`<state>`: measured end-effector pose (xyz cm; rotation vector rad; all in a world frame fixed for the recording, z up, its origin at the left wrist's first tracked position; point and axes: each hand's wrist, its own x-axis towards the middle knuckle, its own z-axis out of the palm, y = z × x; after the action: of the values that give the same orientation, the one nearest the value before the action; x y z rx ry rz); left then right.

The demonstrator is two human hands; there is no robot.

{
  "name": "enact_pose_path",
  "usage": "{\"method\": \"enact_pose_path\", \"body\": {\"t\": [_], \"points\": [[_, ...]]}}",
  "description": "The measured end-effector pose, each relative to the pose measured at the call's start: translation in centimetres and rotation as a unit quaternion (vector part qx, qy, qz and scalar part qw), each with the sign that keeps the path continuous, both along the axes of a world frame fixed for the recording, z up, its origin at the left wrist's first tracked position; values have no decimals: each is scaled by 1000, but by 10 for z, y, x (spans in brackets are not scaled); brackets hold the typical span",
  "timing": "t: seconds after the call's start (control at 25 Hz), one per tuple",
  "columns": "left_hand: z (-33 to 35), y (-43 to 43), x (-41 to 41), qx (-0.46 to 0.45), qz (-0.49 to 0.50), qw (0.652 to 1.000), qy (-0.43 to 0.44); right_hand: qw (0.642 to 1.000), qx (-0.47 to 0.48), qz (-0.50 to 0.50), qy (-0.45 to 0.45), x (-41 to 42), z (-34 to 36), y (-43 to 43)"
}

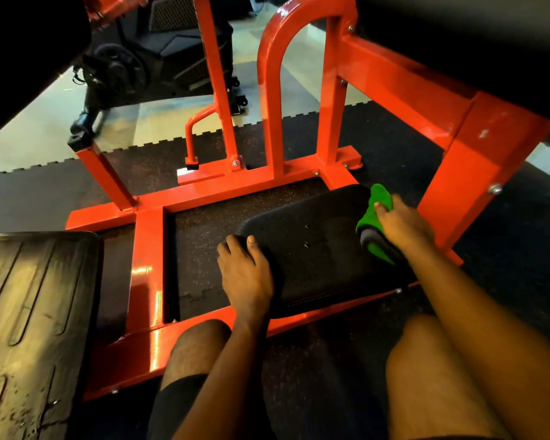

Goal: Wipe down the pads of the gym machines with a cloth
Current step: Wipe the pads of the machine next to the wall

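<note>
A low black seat pad sits inside the orange machine frame, just in front of my knees. My right hand grips a folded green and grey cloth and presses it on the pad's right edge. My left hand holds the pad's left front corner, with the fingers curled over the edge and the thumb on top.
A ribbed black footplate lies at the lower left. Orange uprights and an arched bar rise behind the pad. A large dark pad overhangs at the upper right. Black rubber matting covers the floor, and another black machine stands further back.
</note>
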<state>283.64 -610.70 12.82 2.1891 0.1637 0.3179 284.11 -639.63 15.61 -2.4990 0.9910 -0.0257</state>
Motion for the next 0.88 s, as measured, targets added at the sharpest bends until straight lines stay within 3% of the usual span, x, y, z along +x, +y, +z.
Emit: {"method": "enact_pose_path", "body": {"t": [0.2,0.36,0.44,0.64,0.76,0.88], "points": [[-3,0,4,1,1,1000,3,998,-59,-32,-8,-12,-9,5],[-2,0,4,-11,4,1000,6,993,117,-22,-15,49,-9,-37],[-1,0,4,-15,5,1000,3,988,145,-14,-45,48,-12,-43],[-2,-1,5,-4,2,1000,-3,999,18,1,-42,-30,-11,-8],[-3,-1,5,3,1,1000,-4,999,-19,-29,1,-2,-7,-12],[-4,-1,5,-2,5,1000,-3,999,21,-30,2,50,2,-18]]}}
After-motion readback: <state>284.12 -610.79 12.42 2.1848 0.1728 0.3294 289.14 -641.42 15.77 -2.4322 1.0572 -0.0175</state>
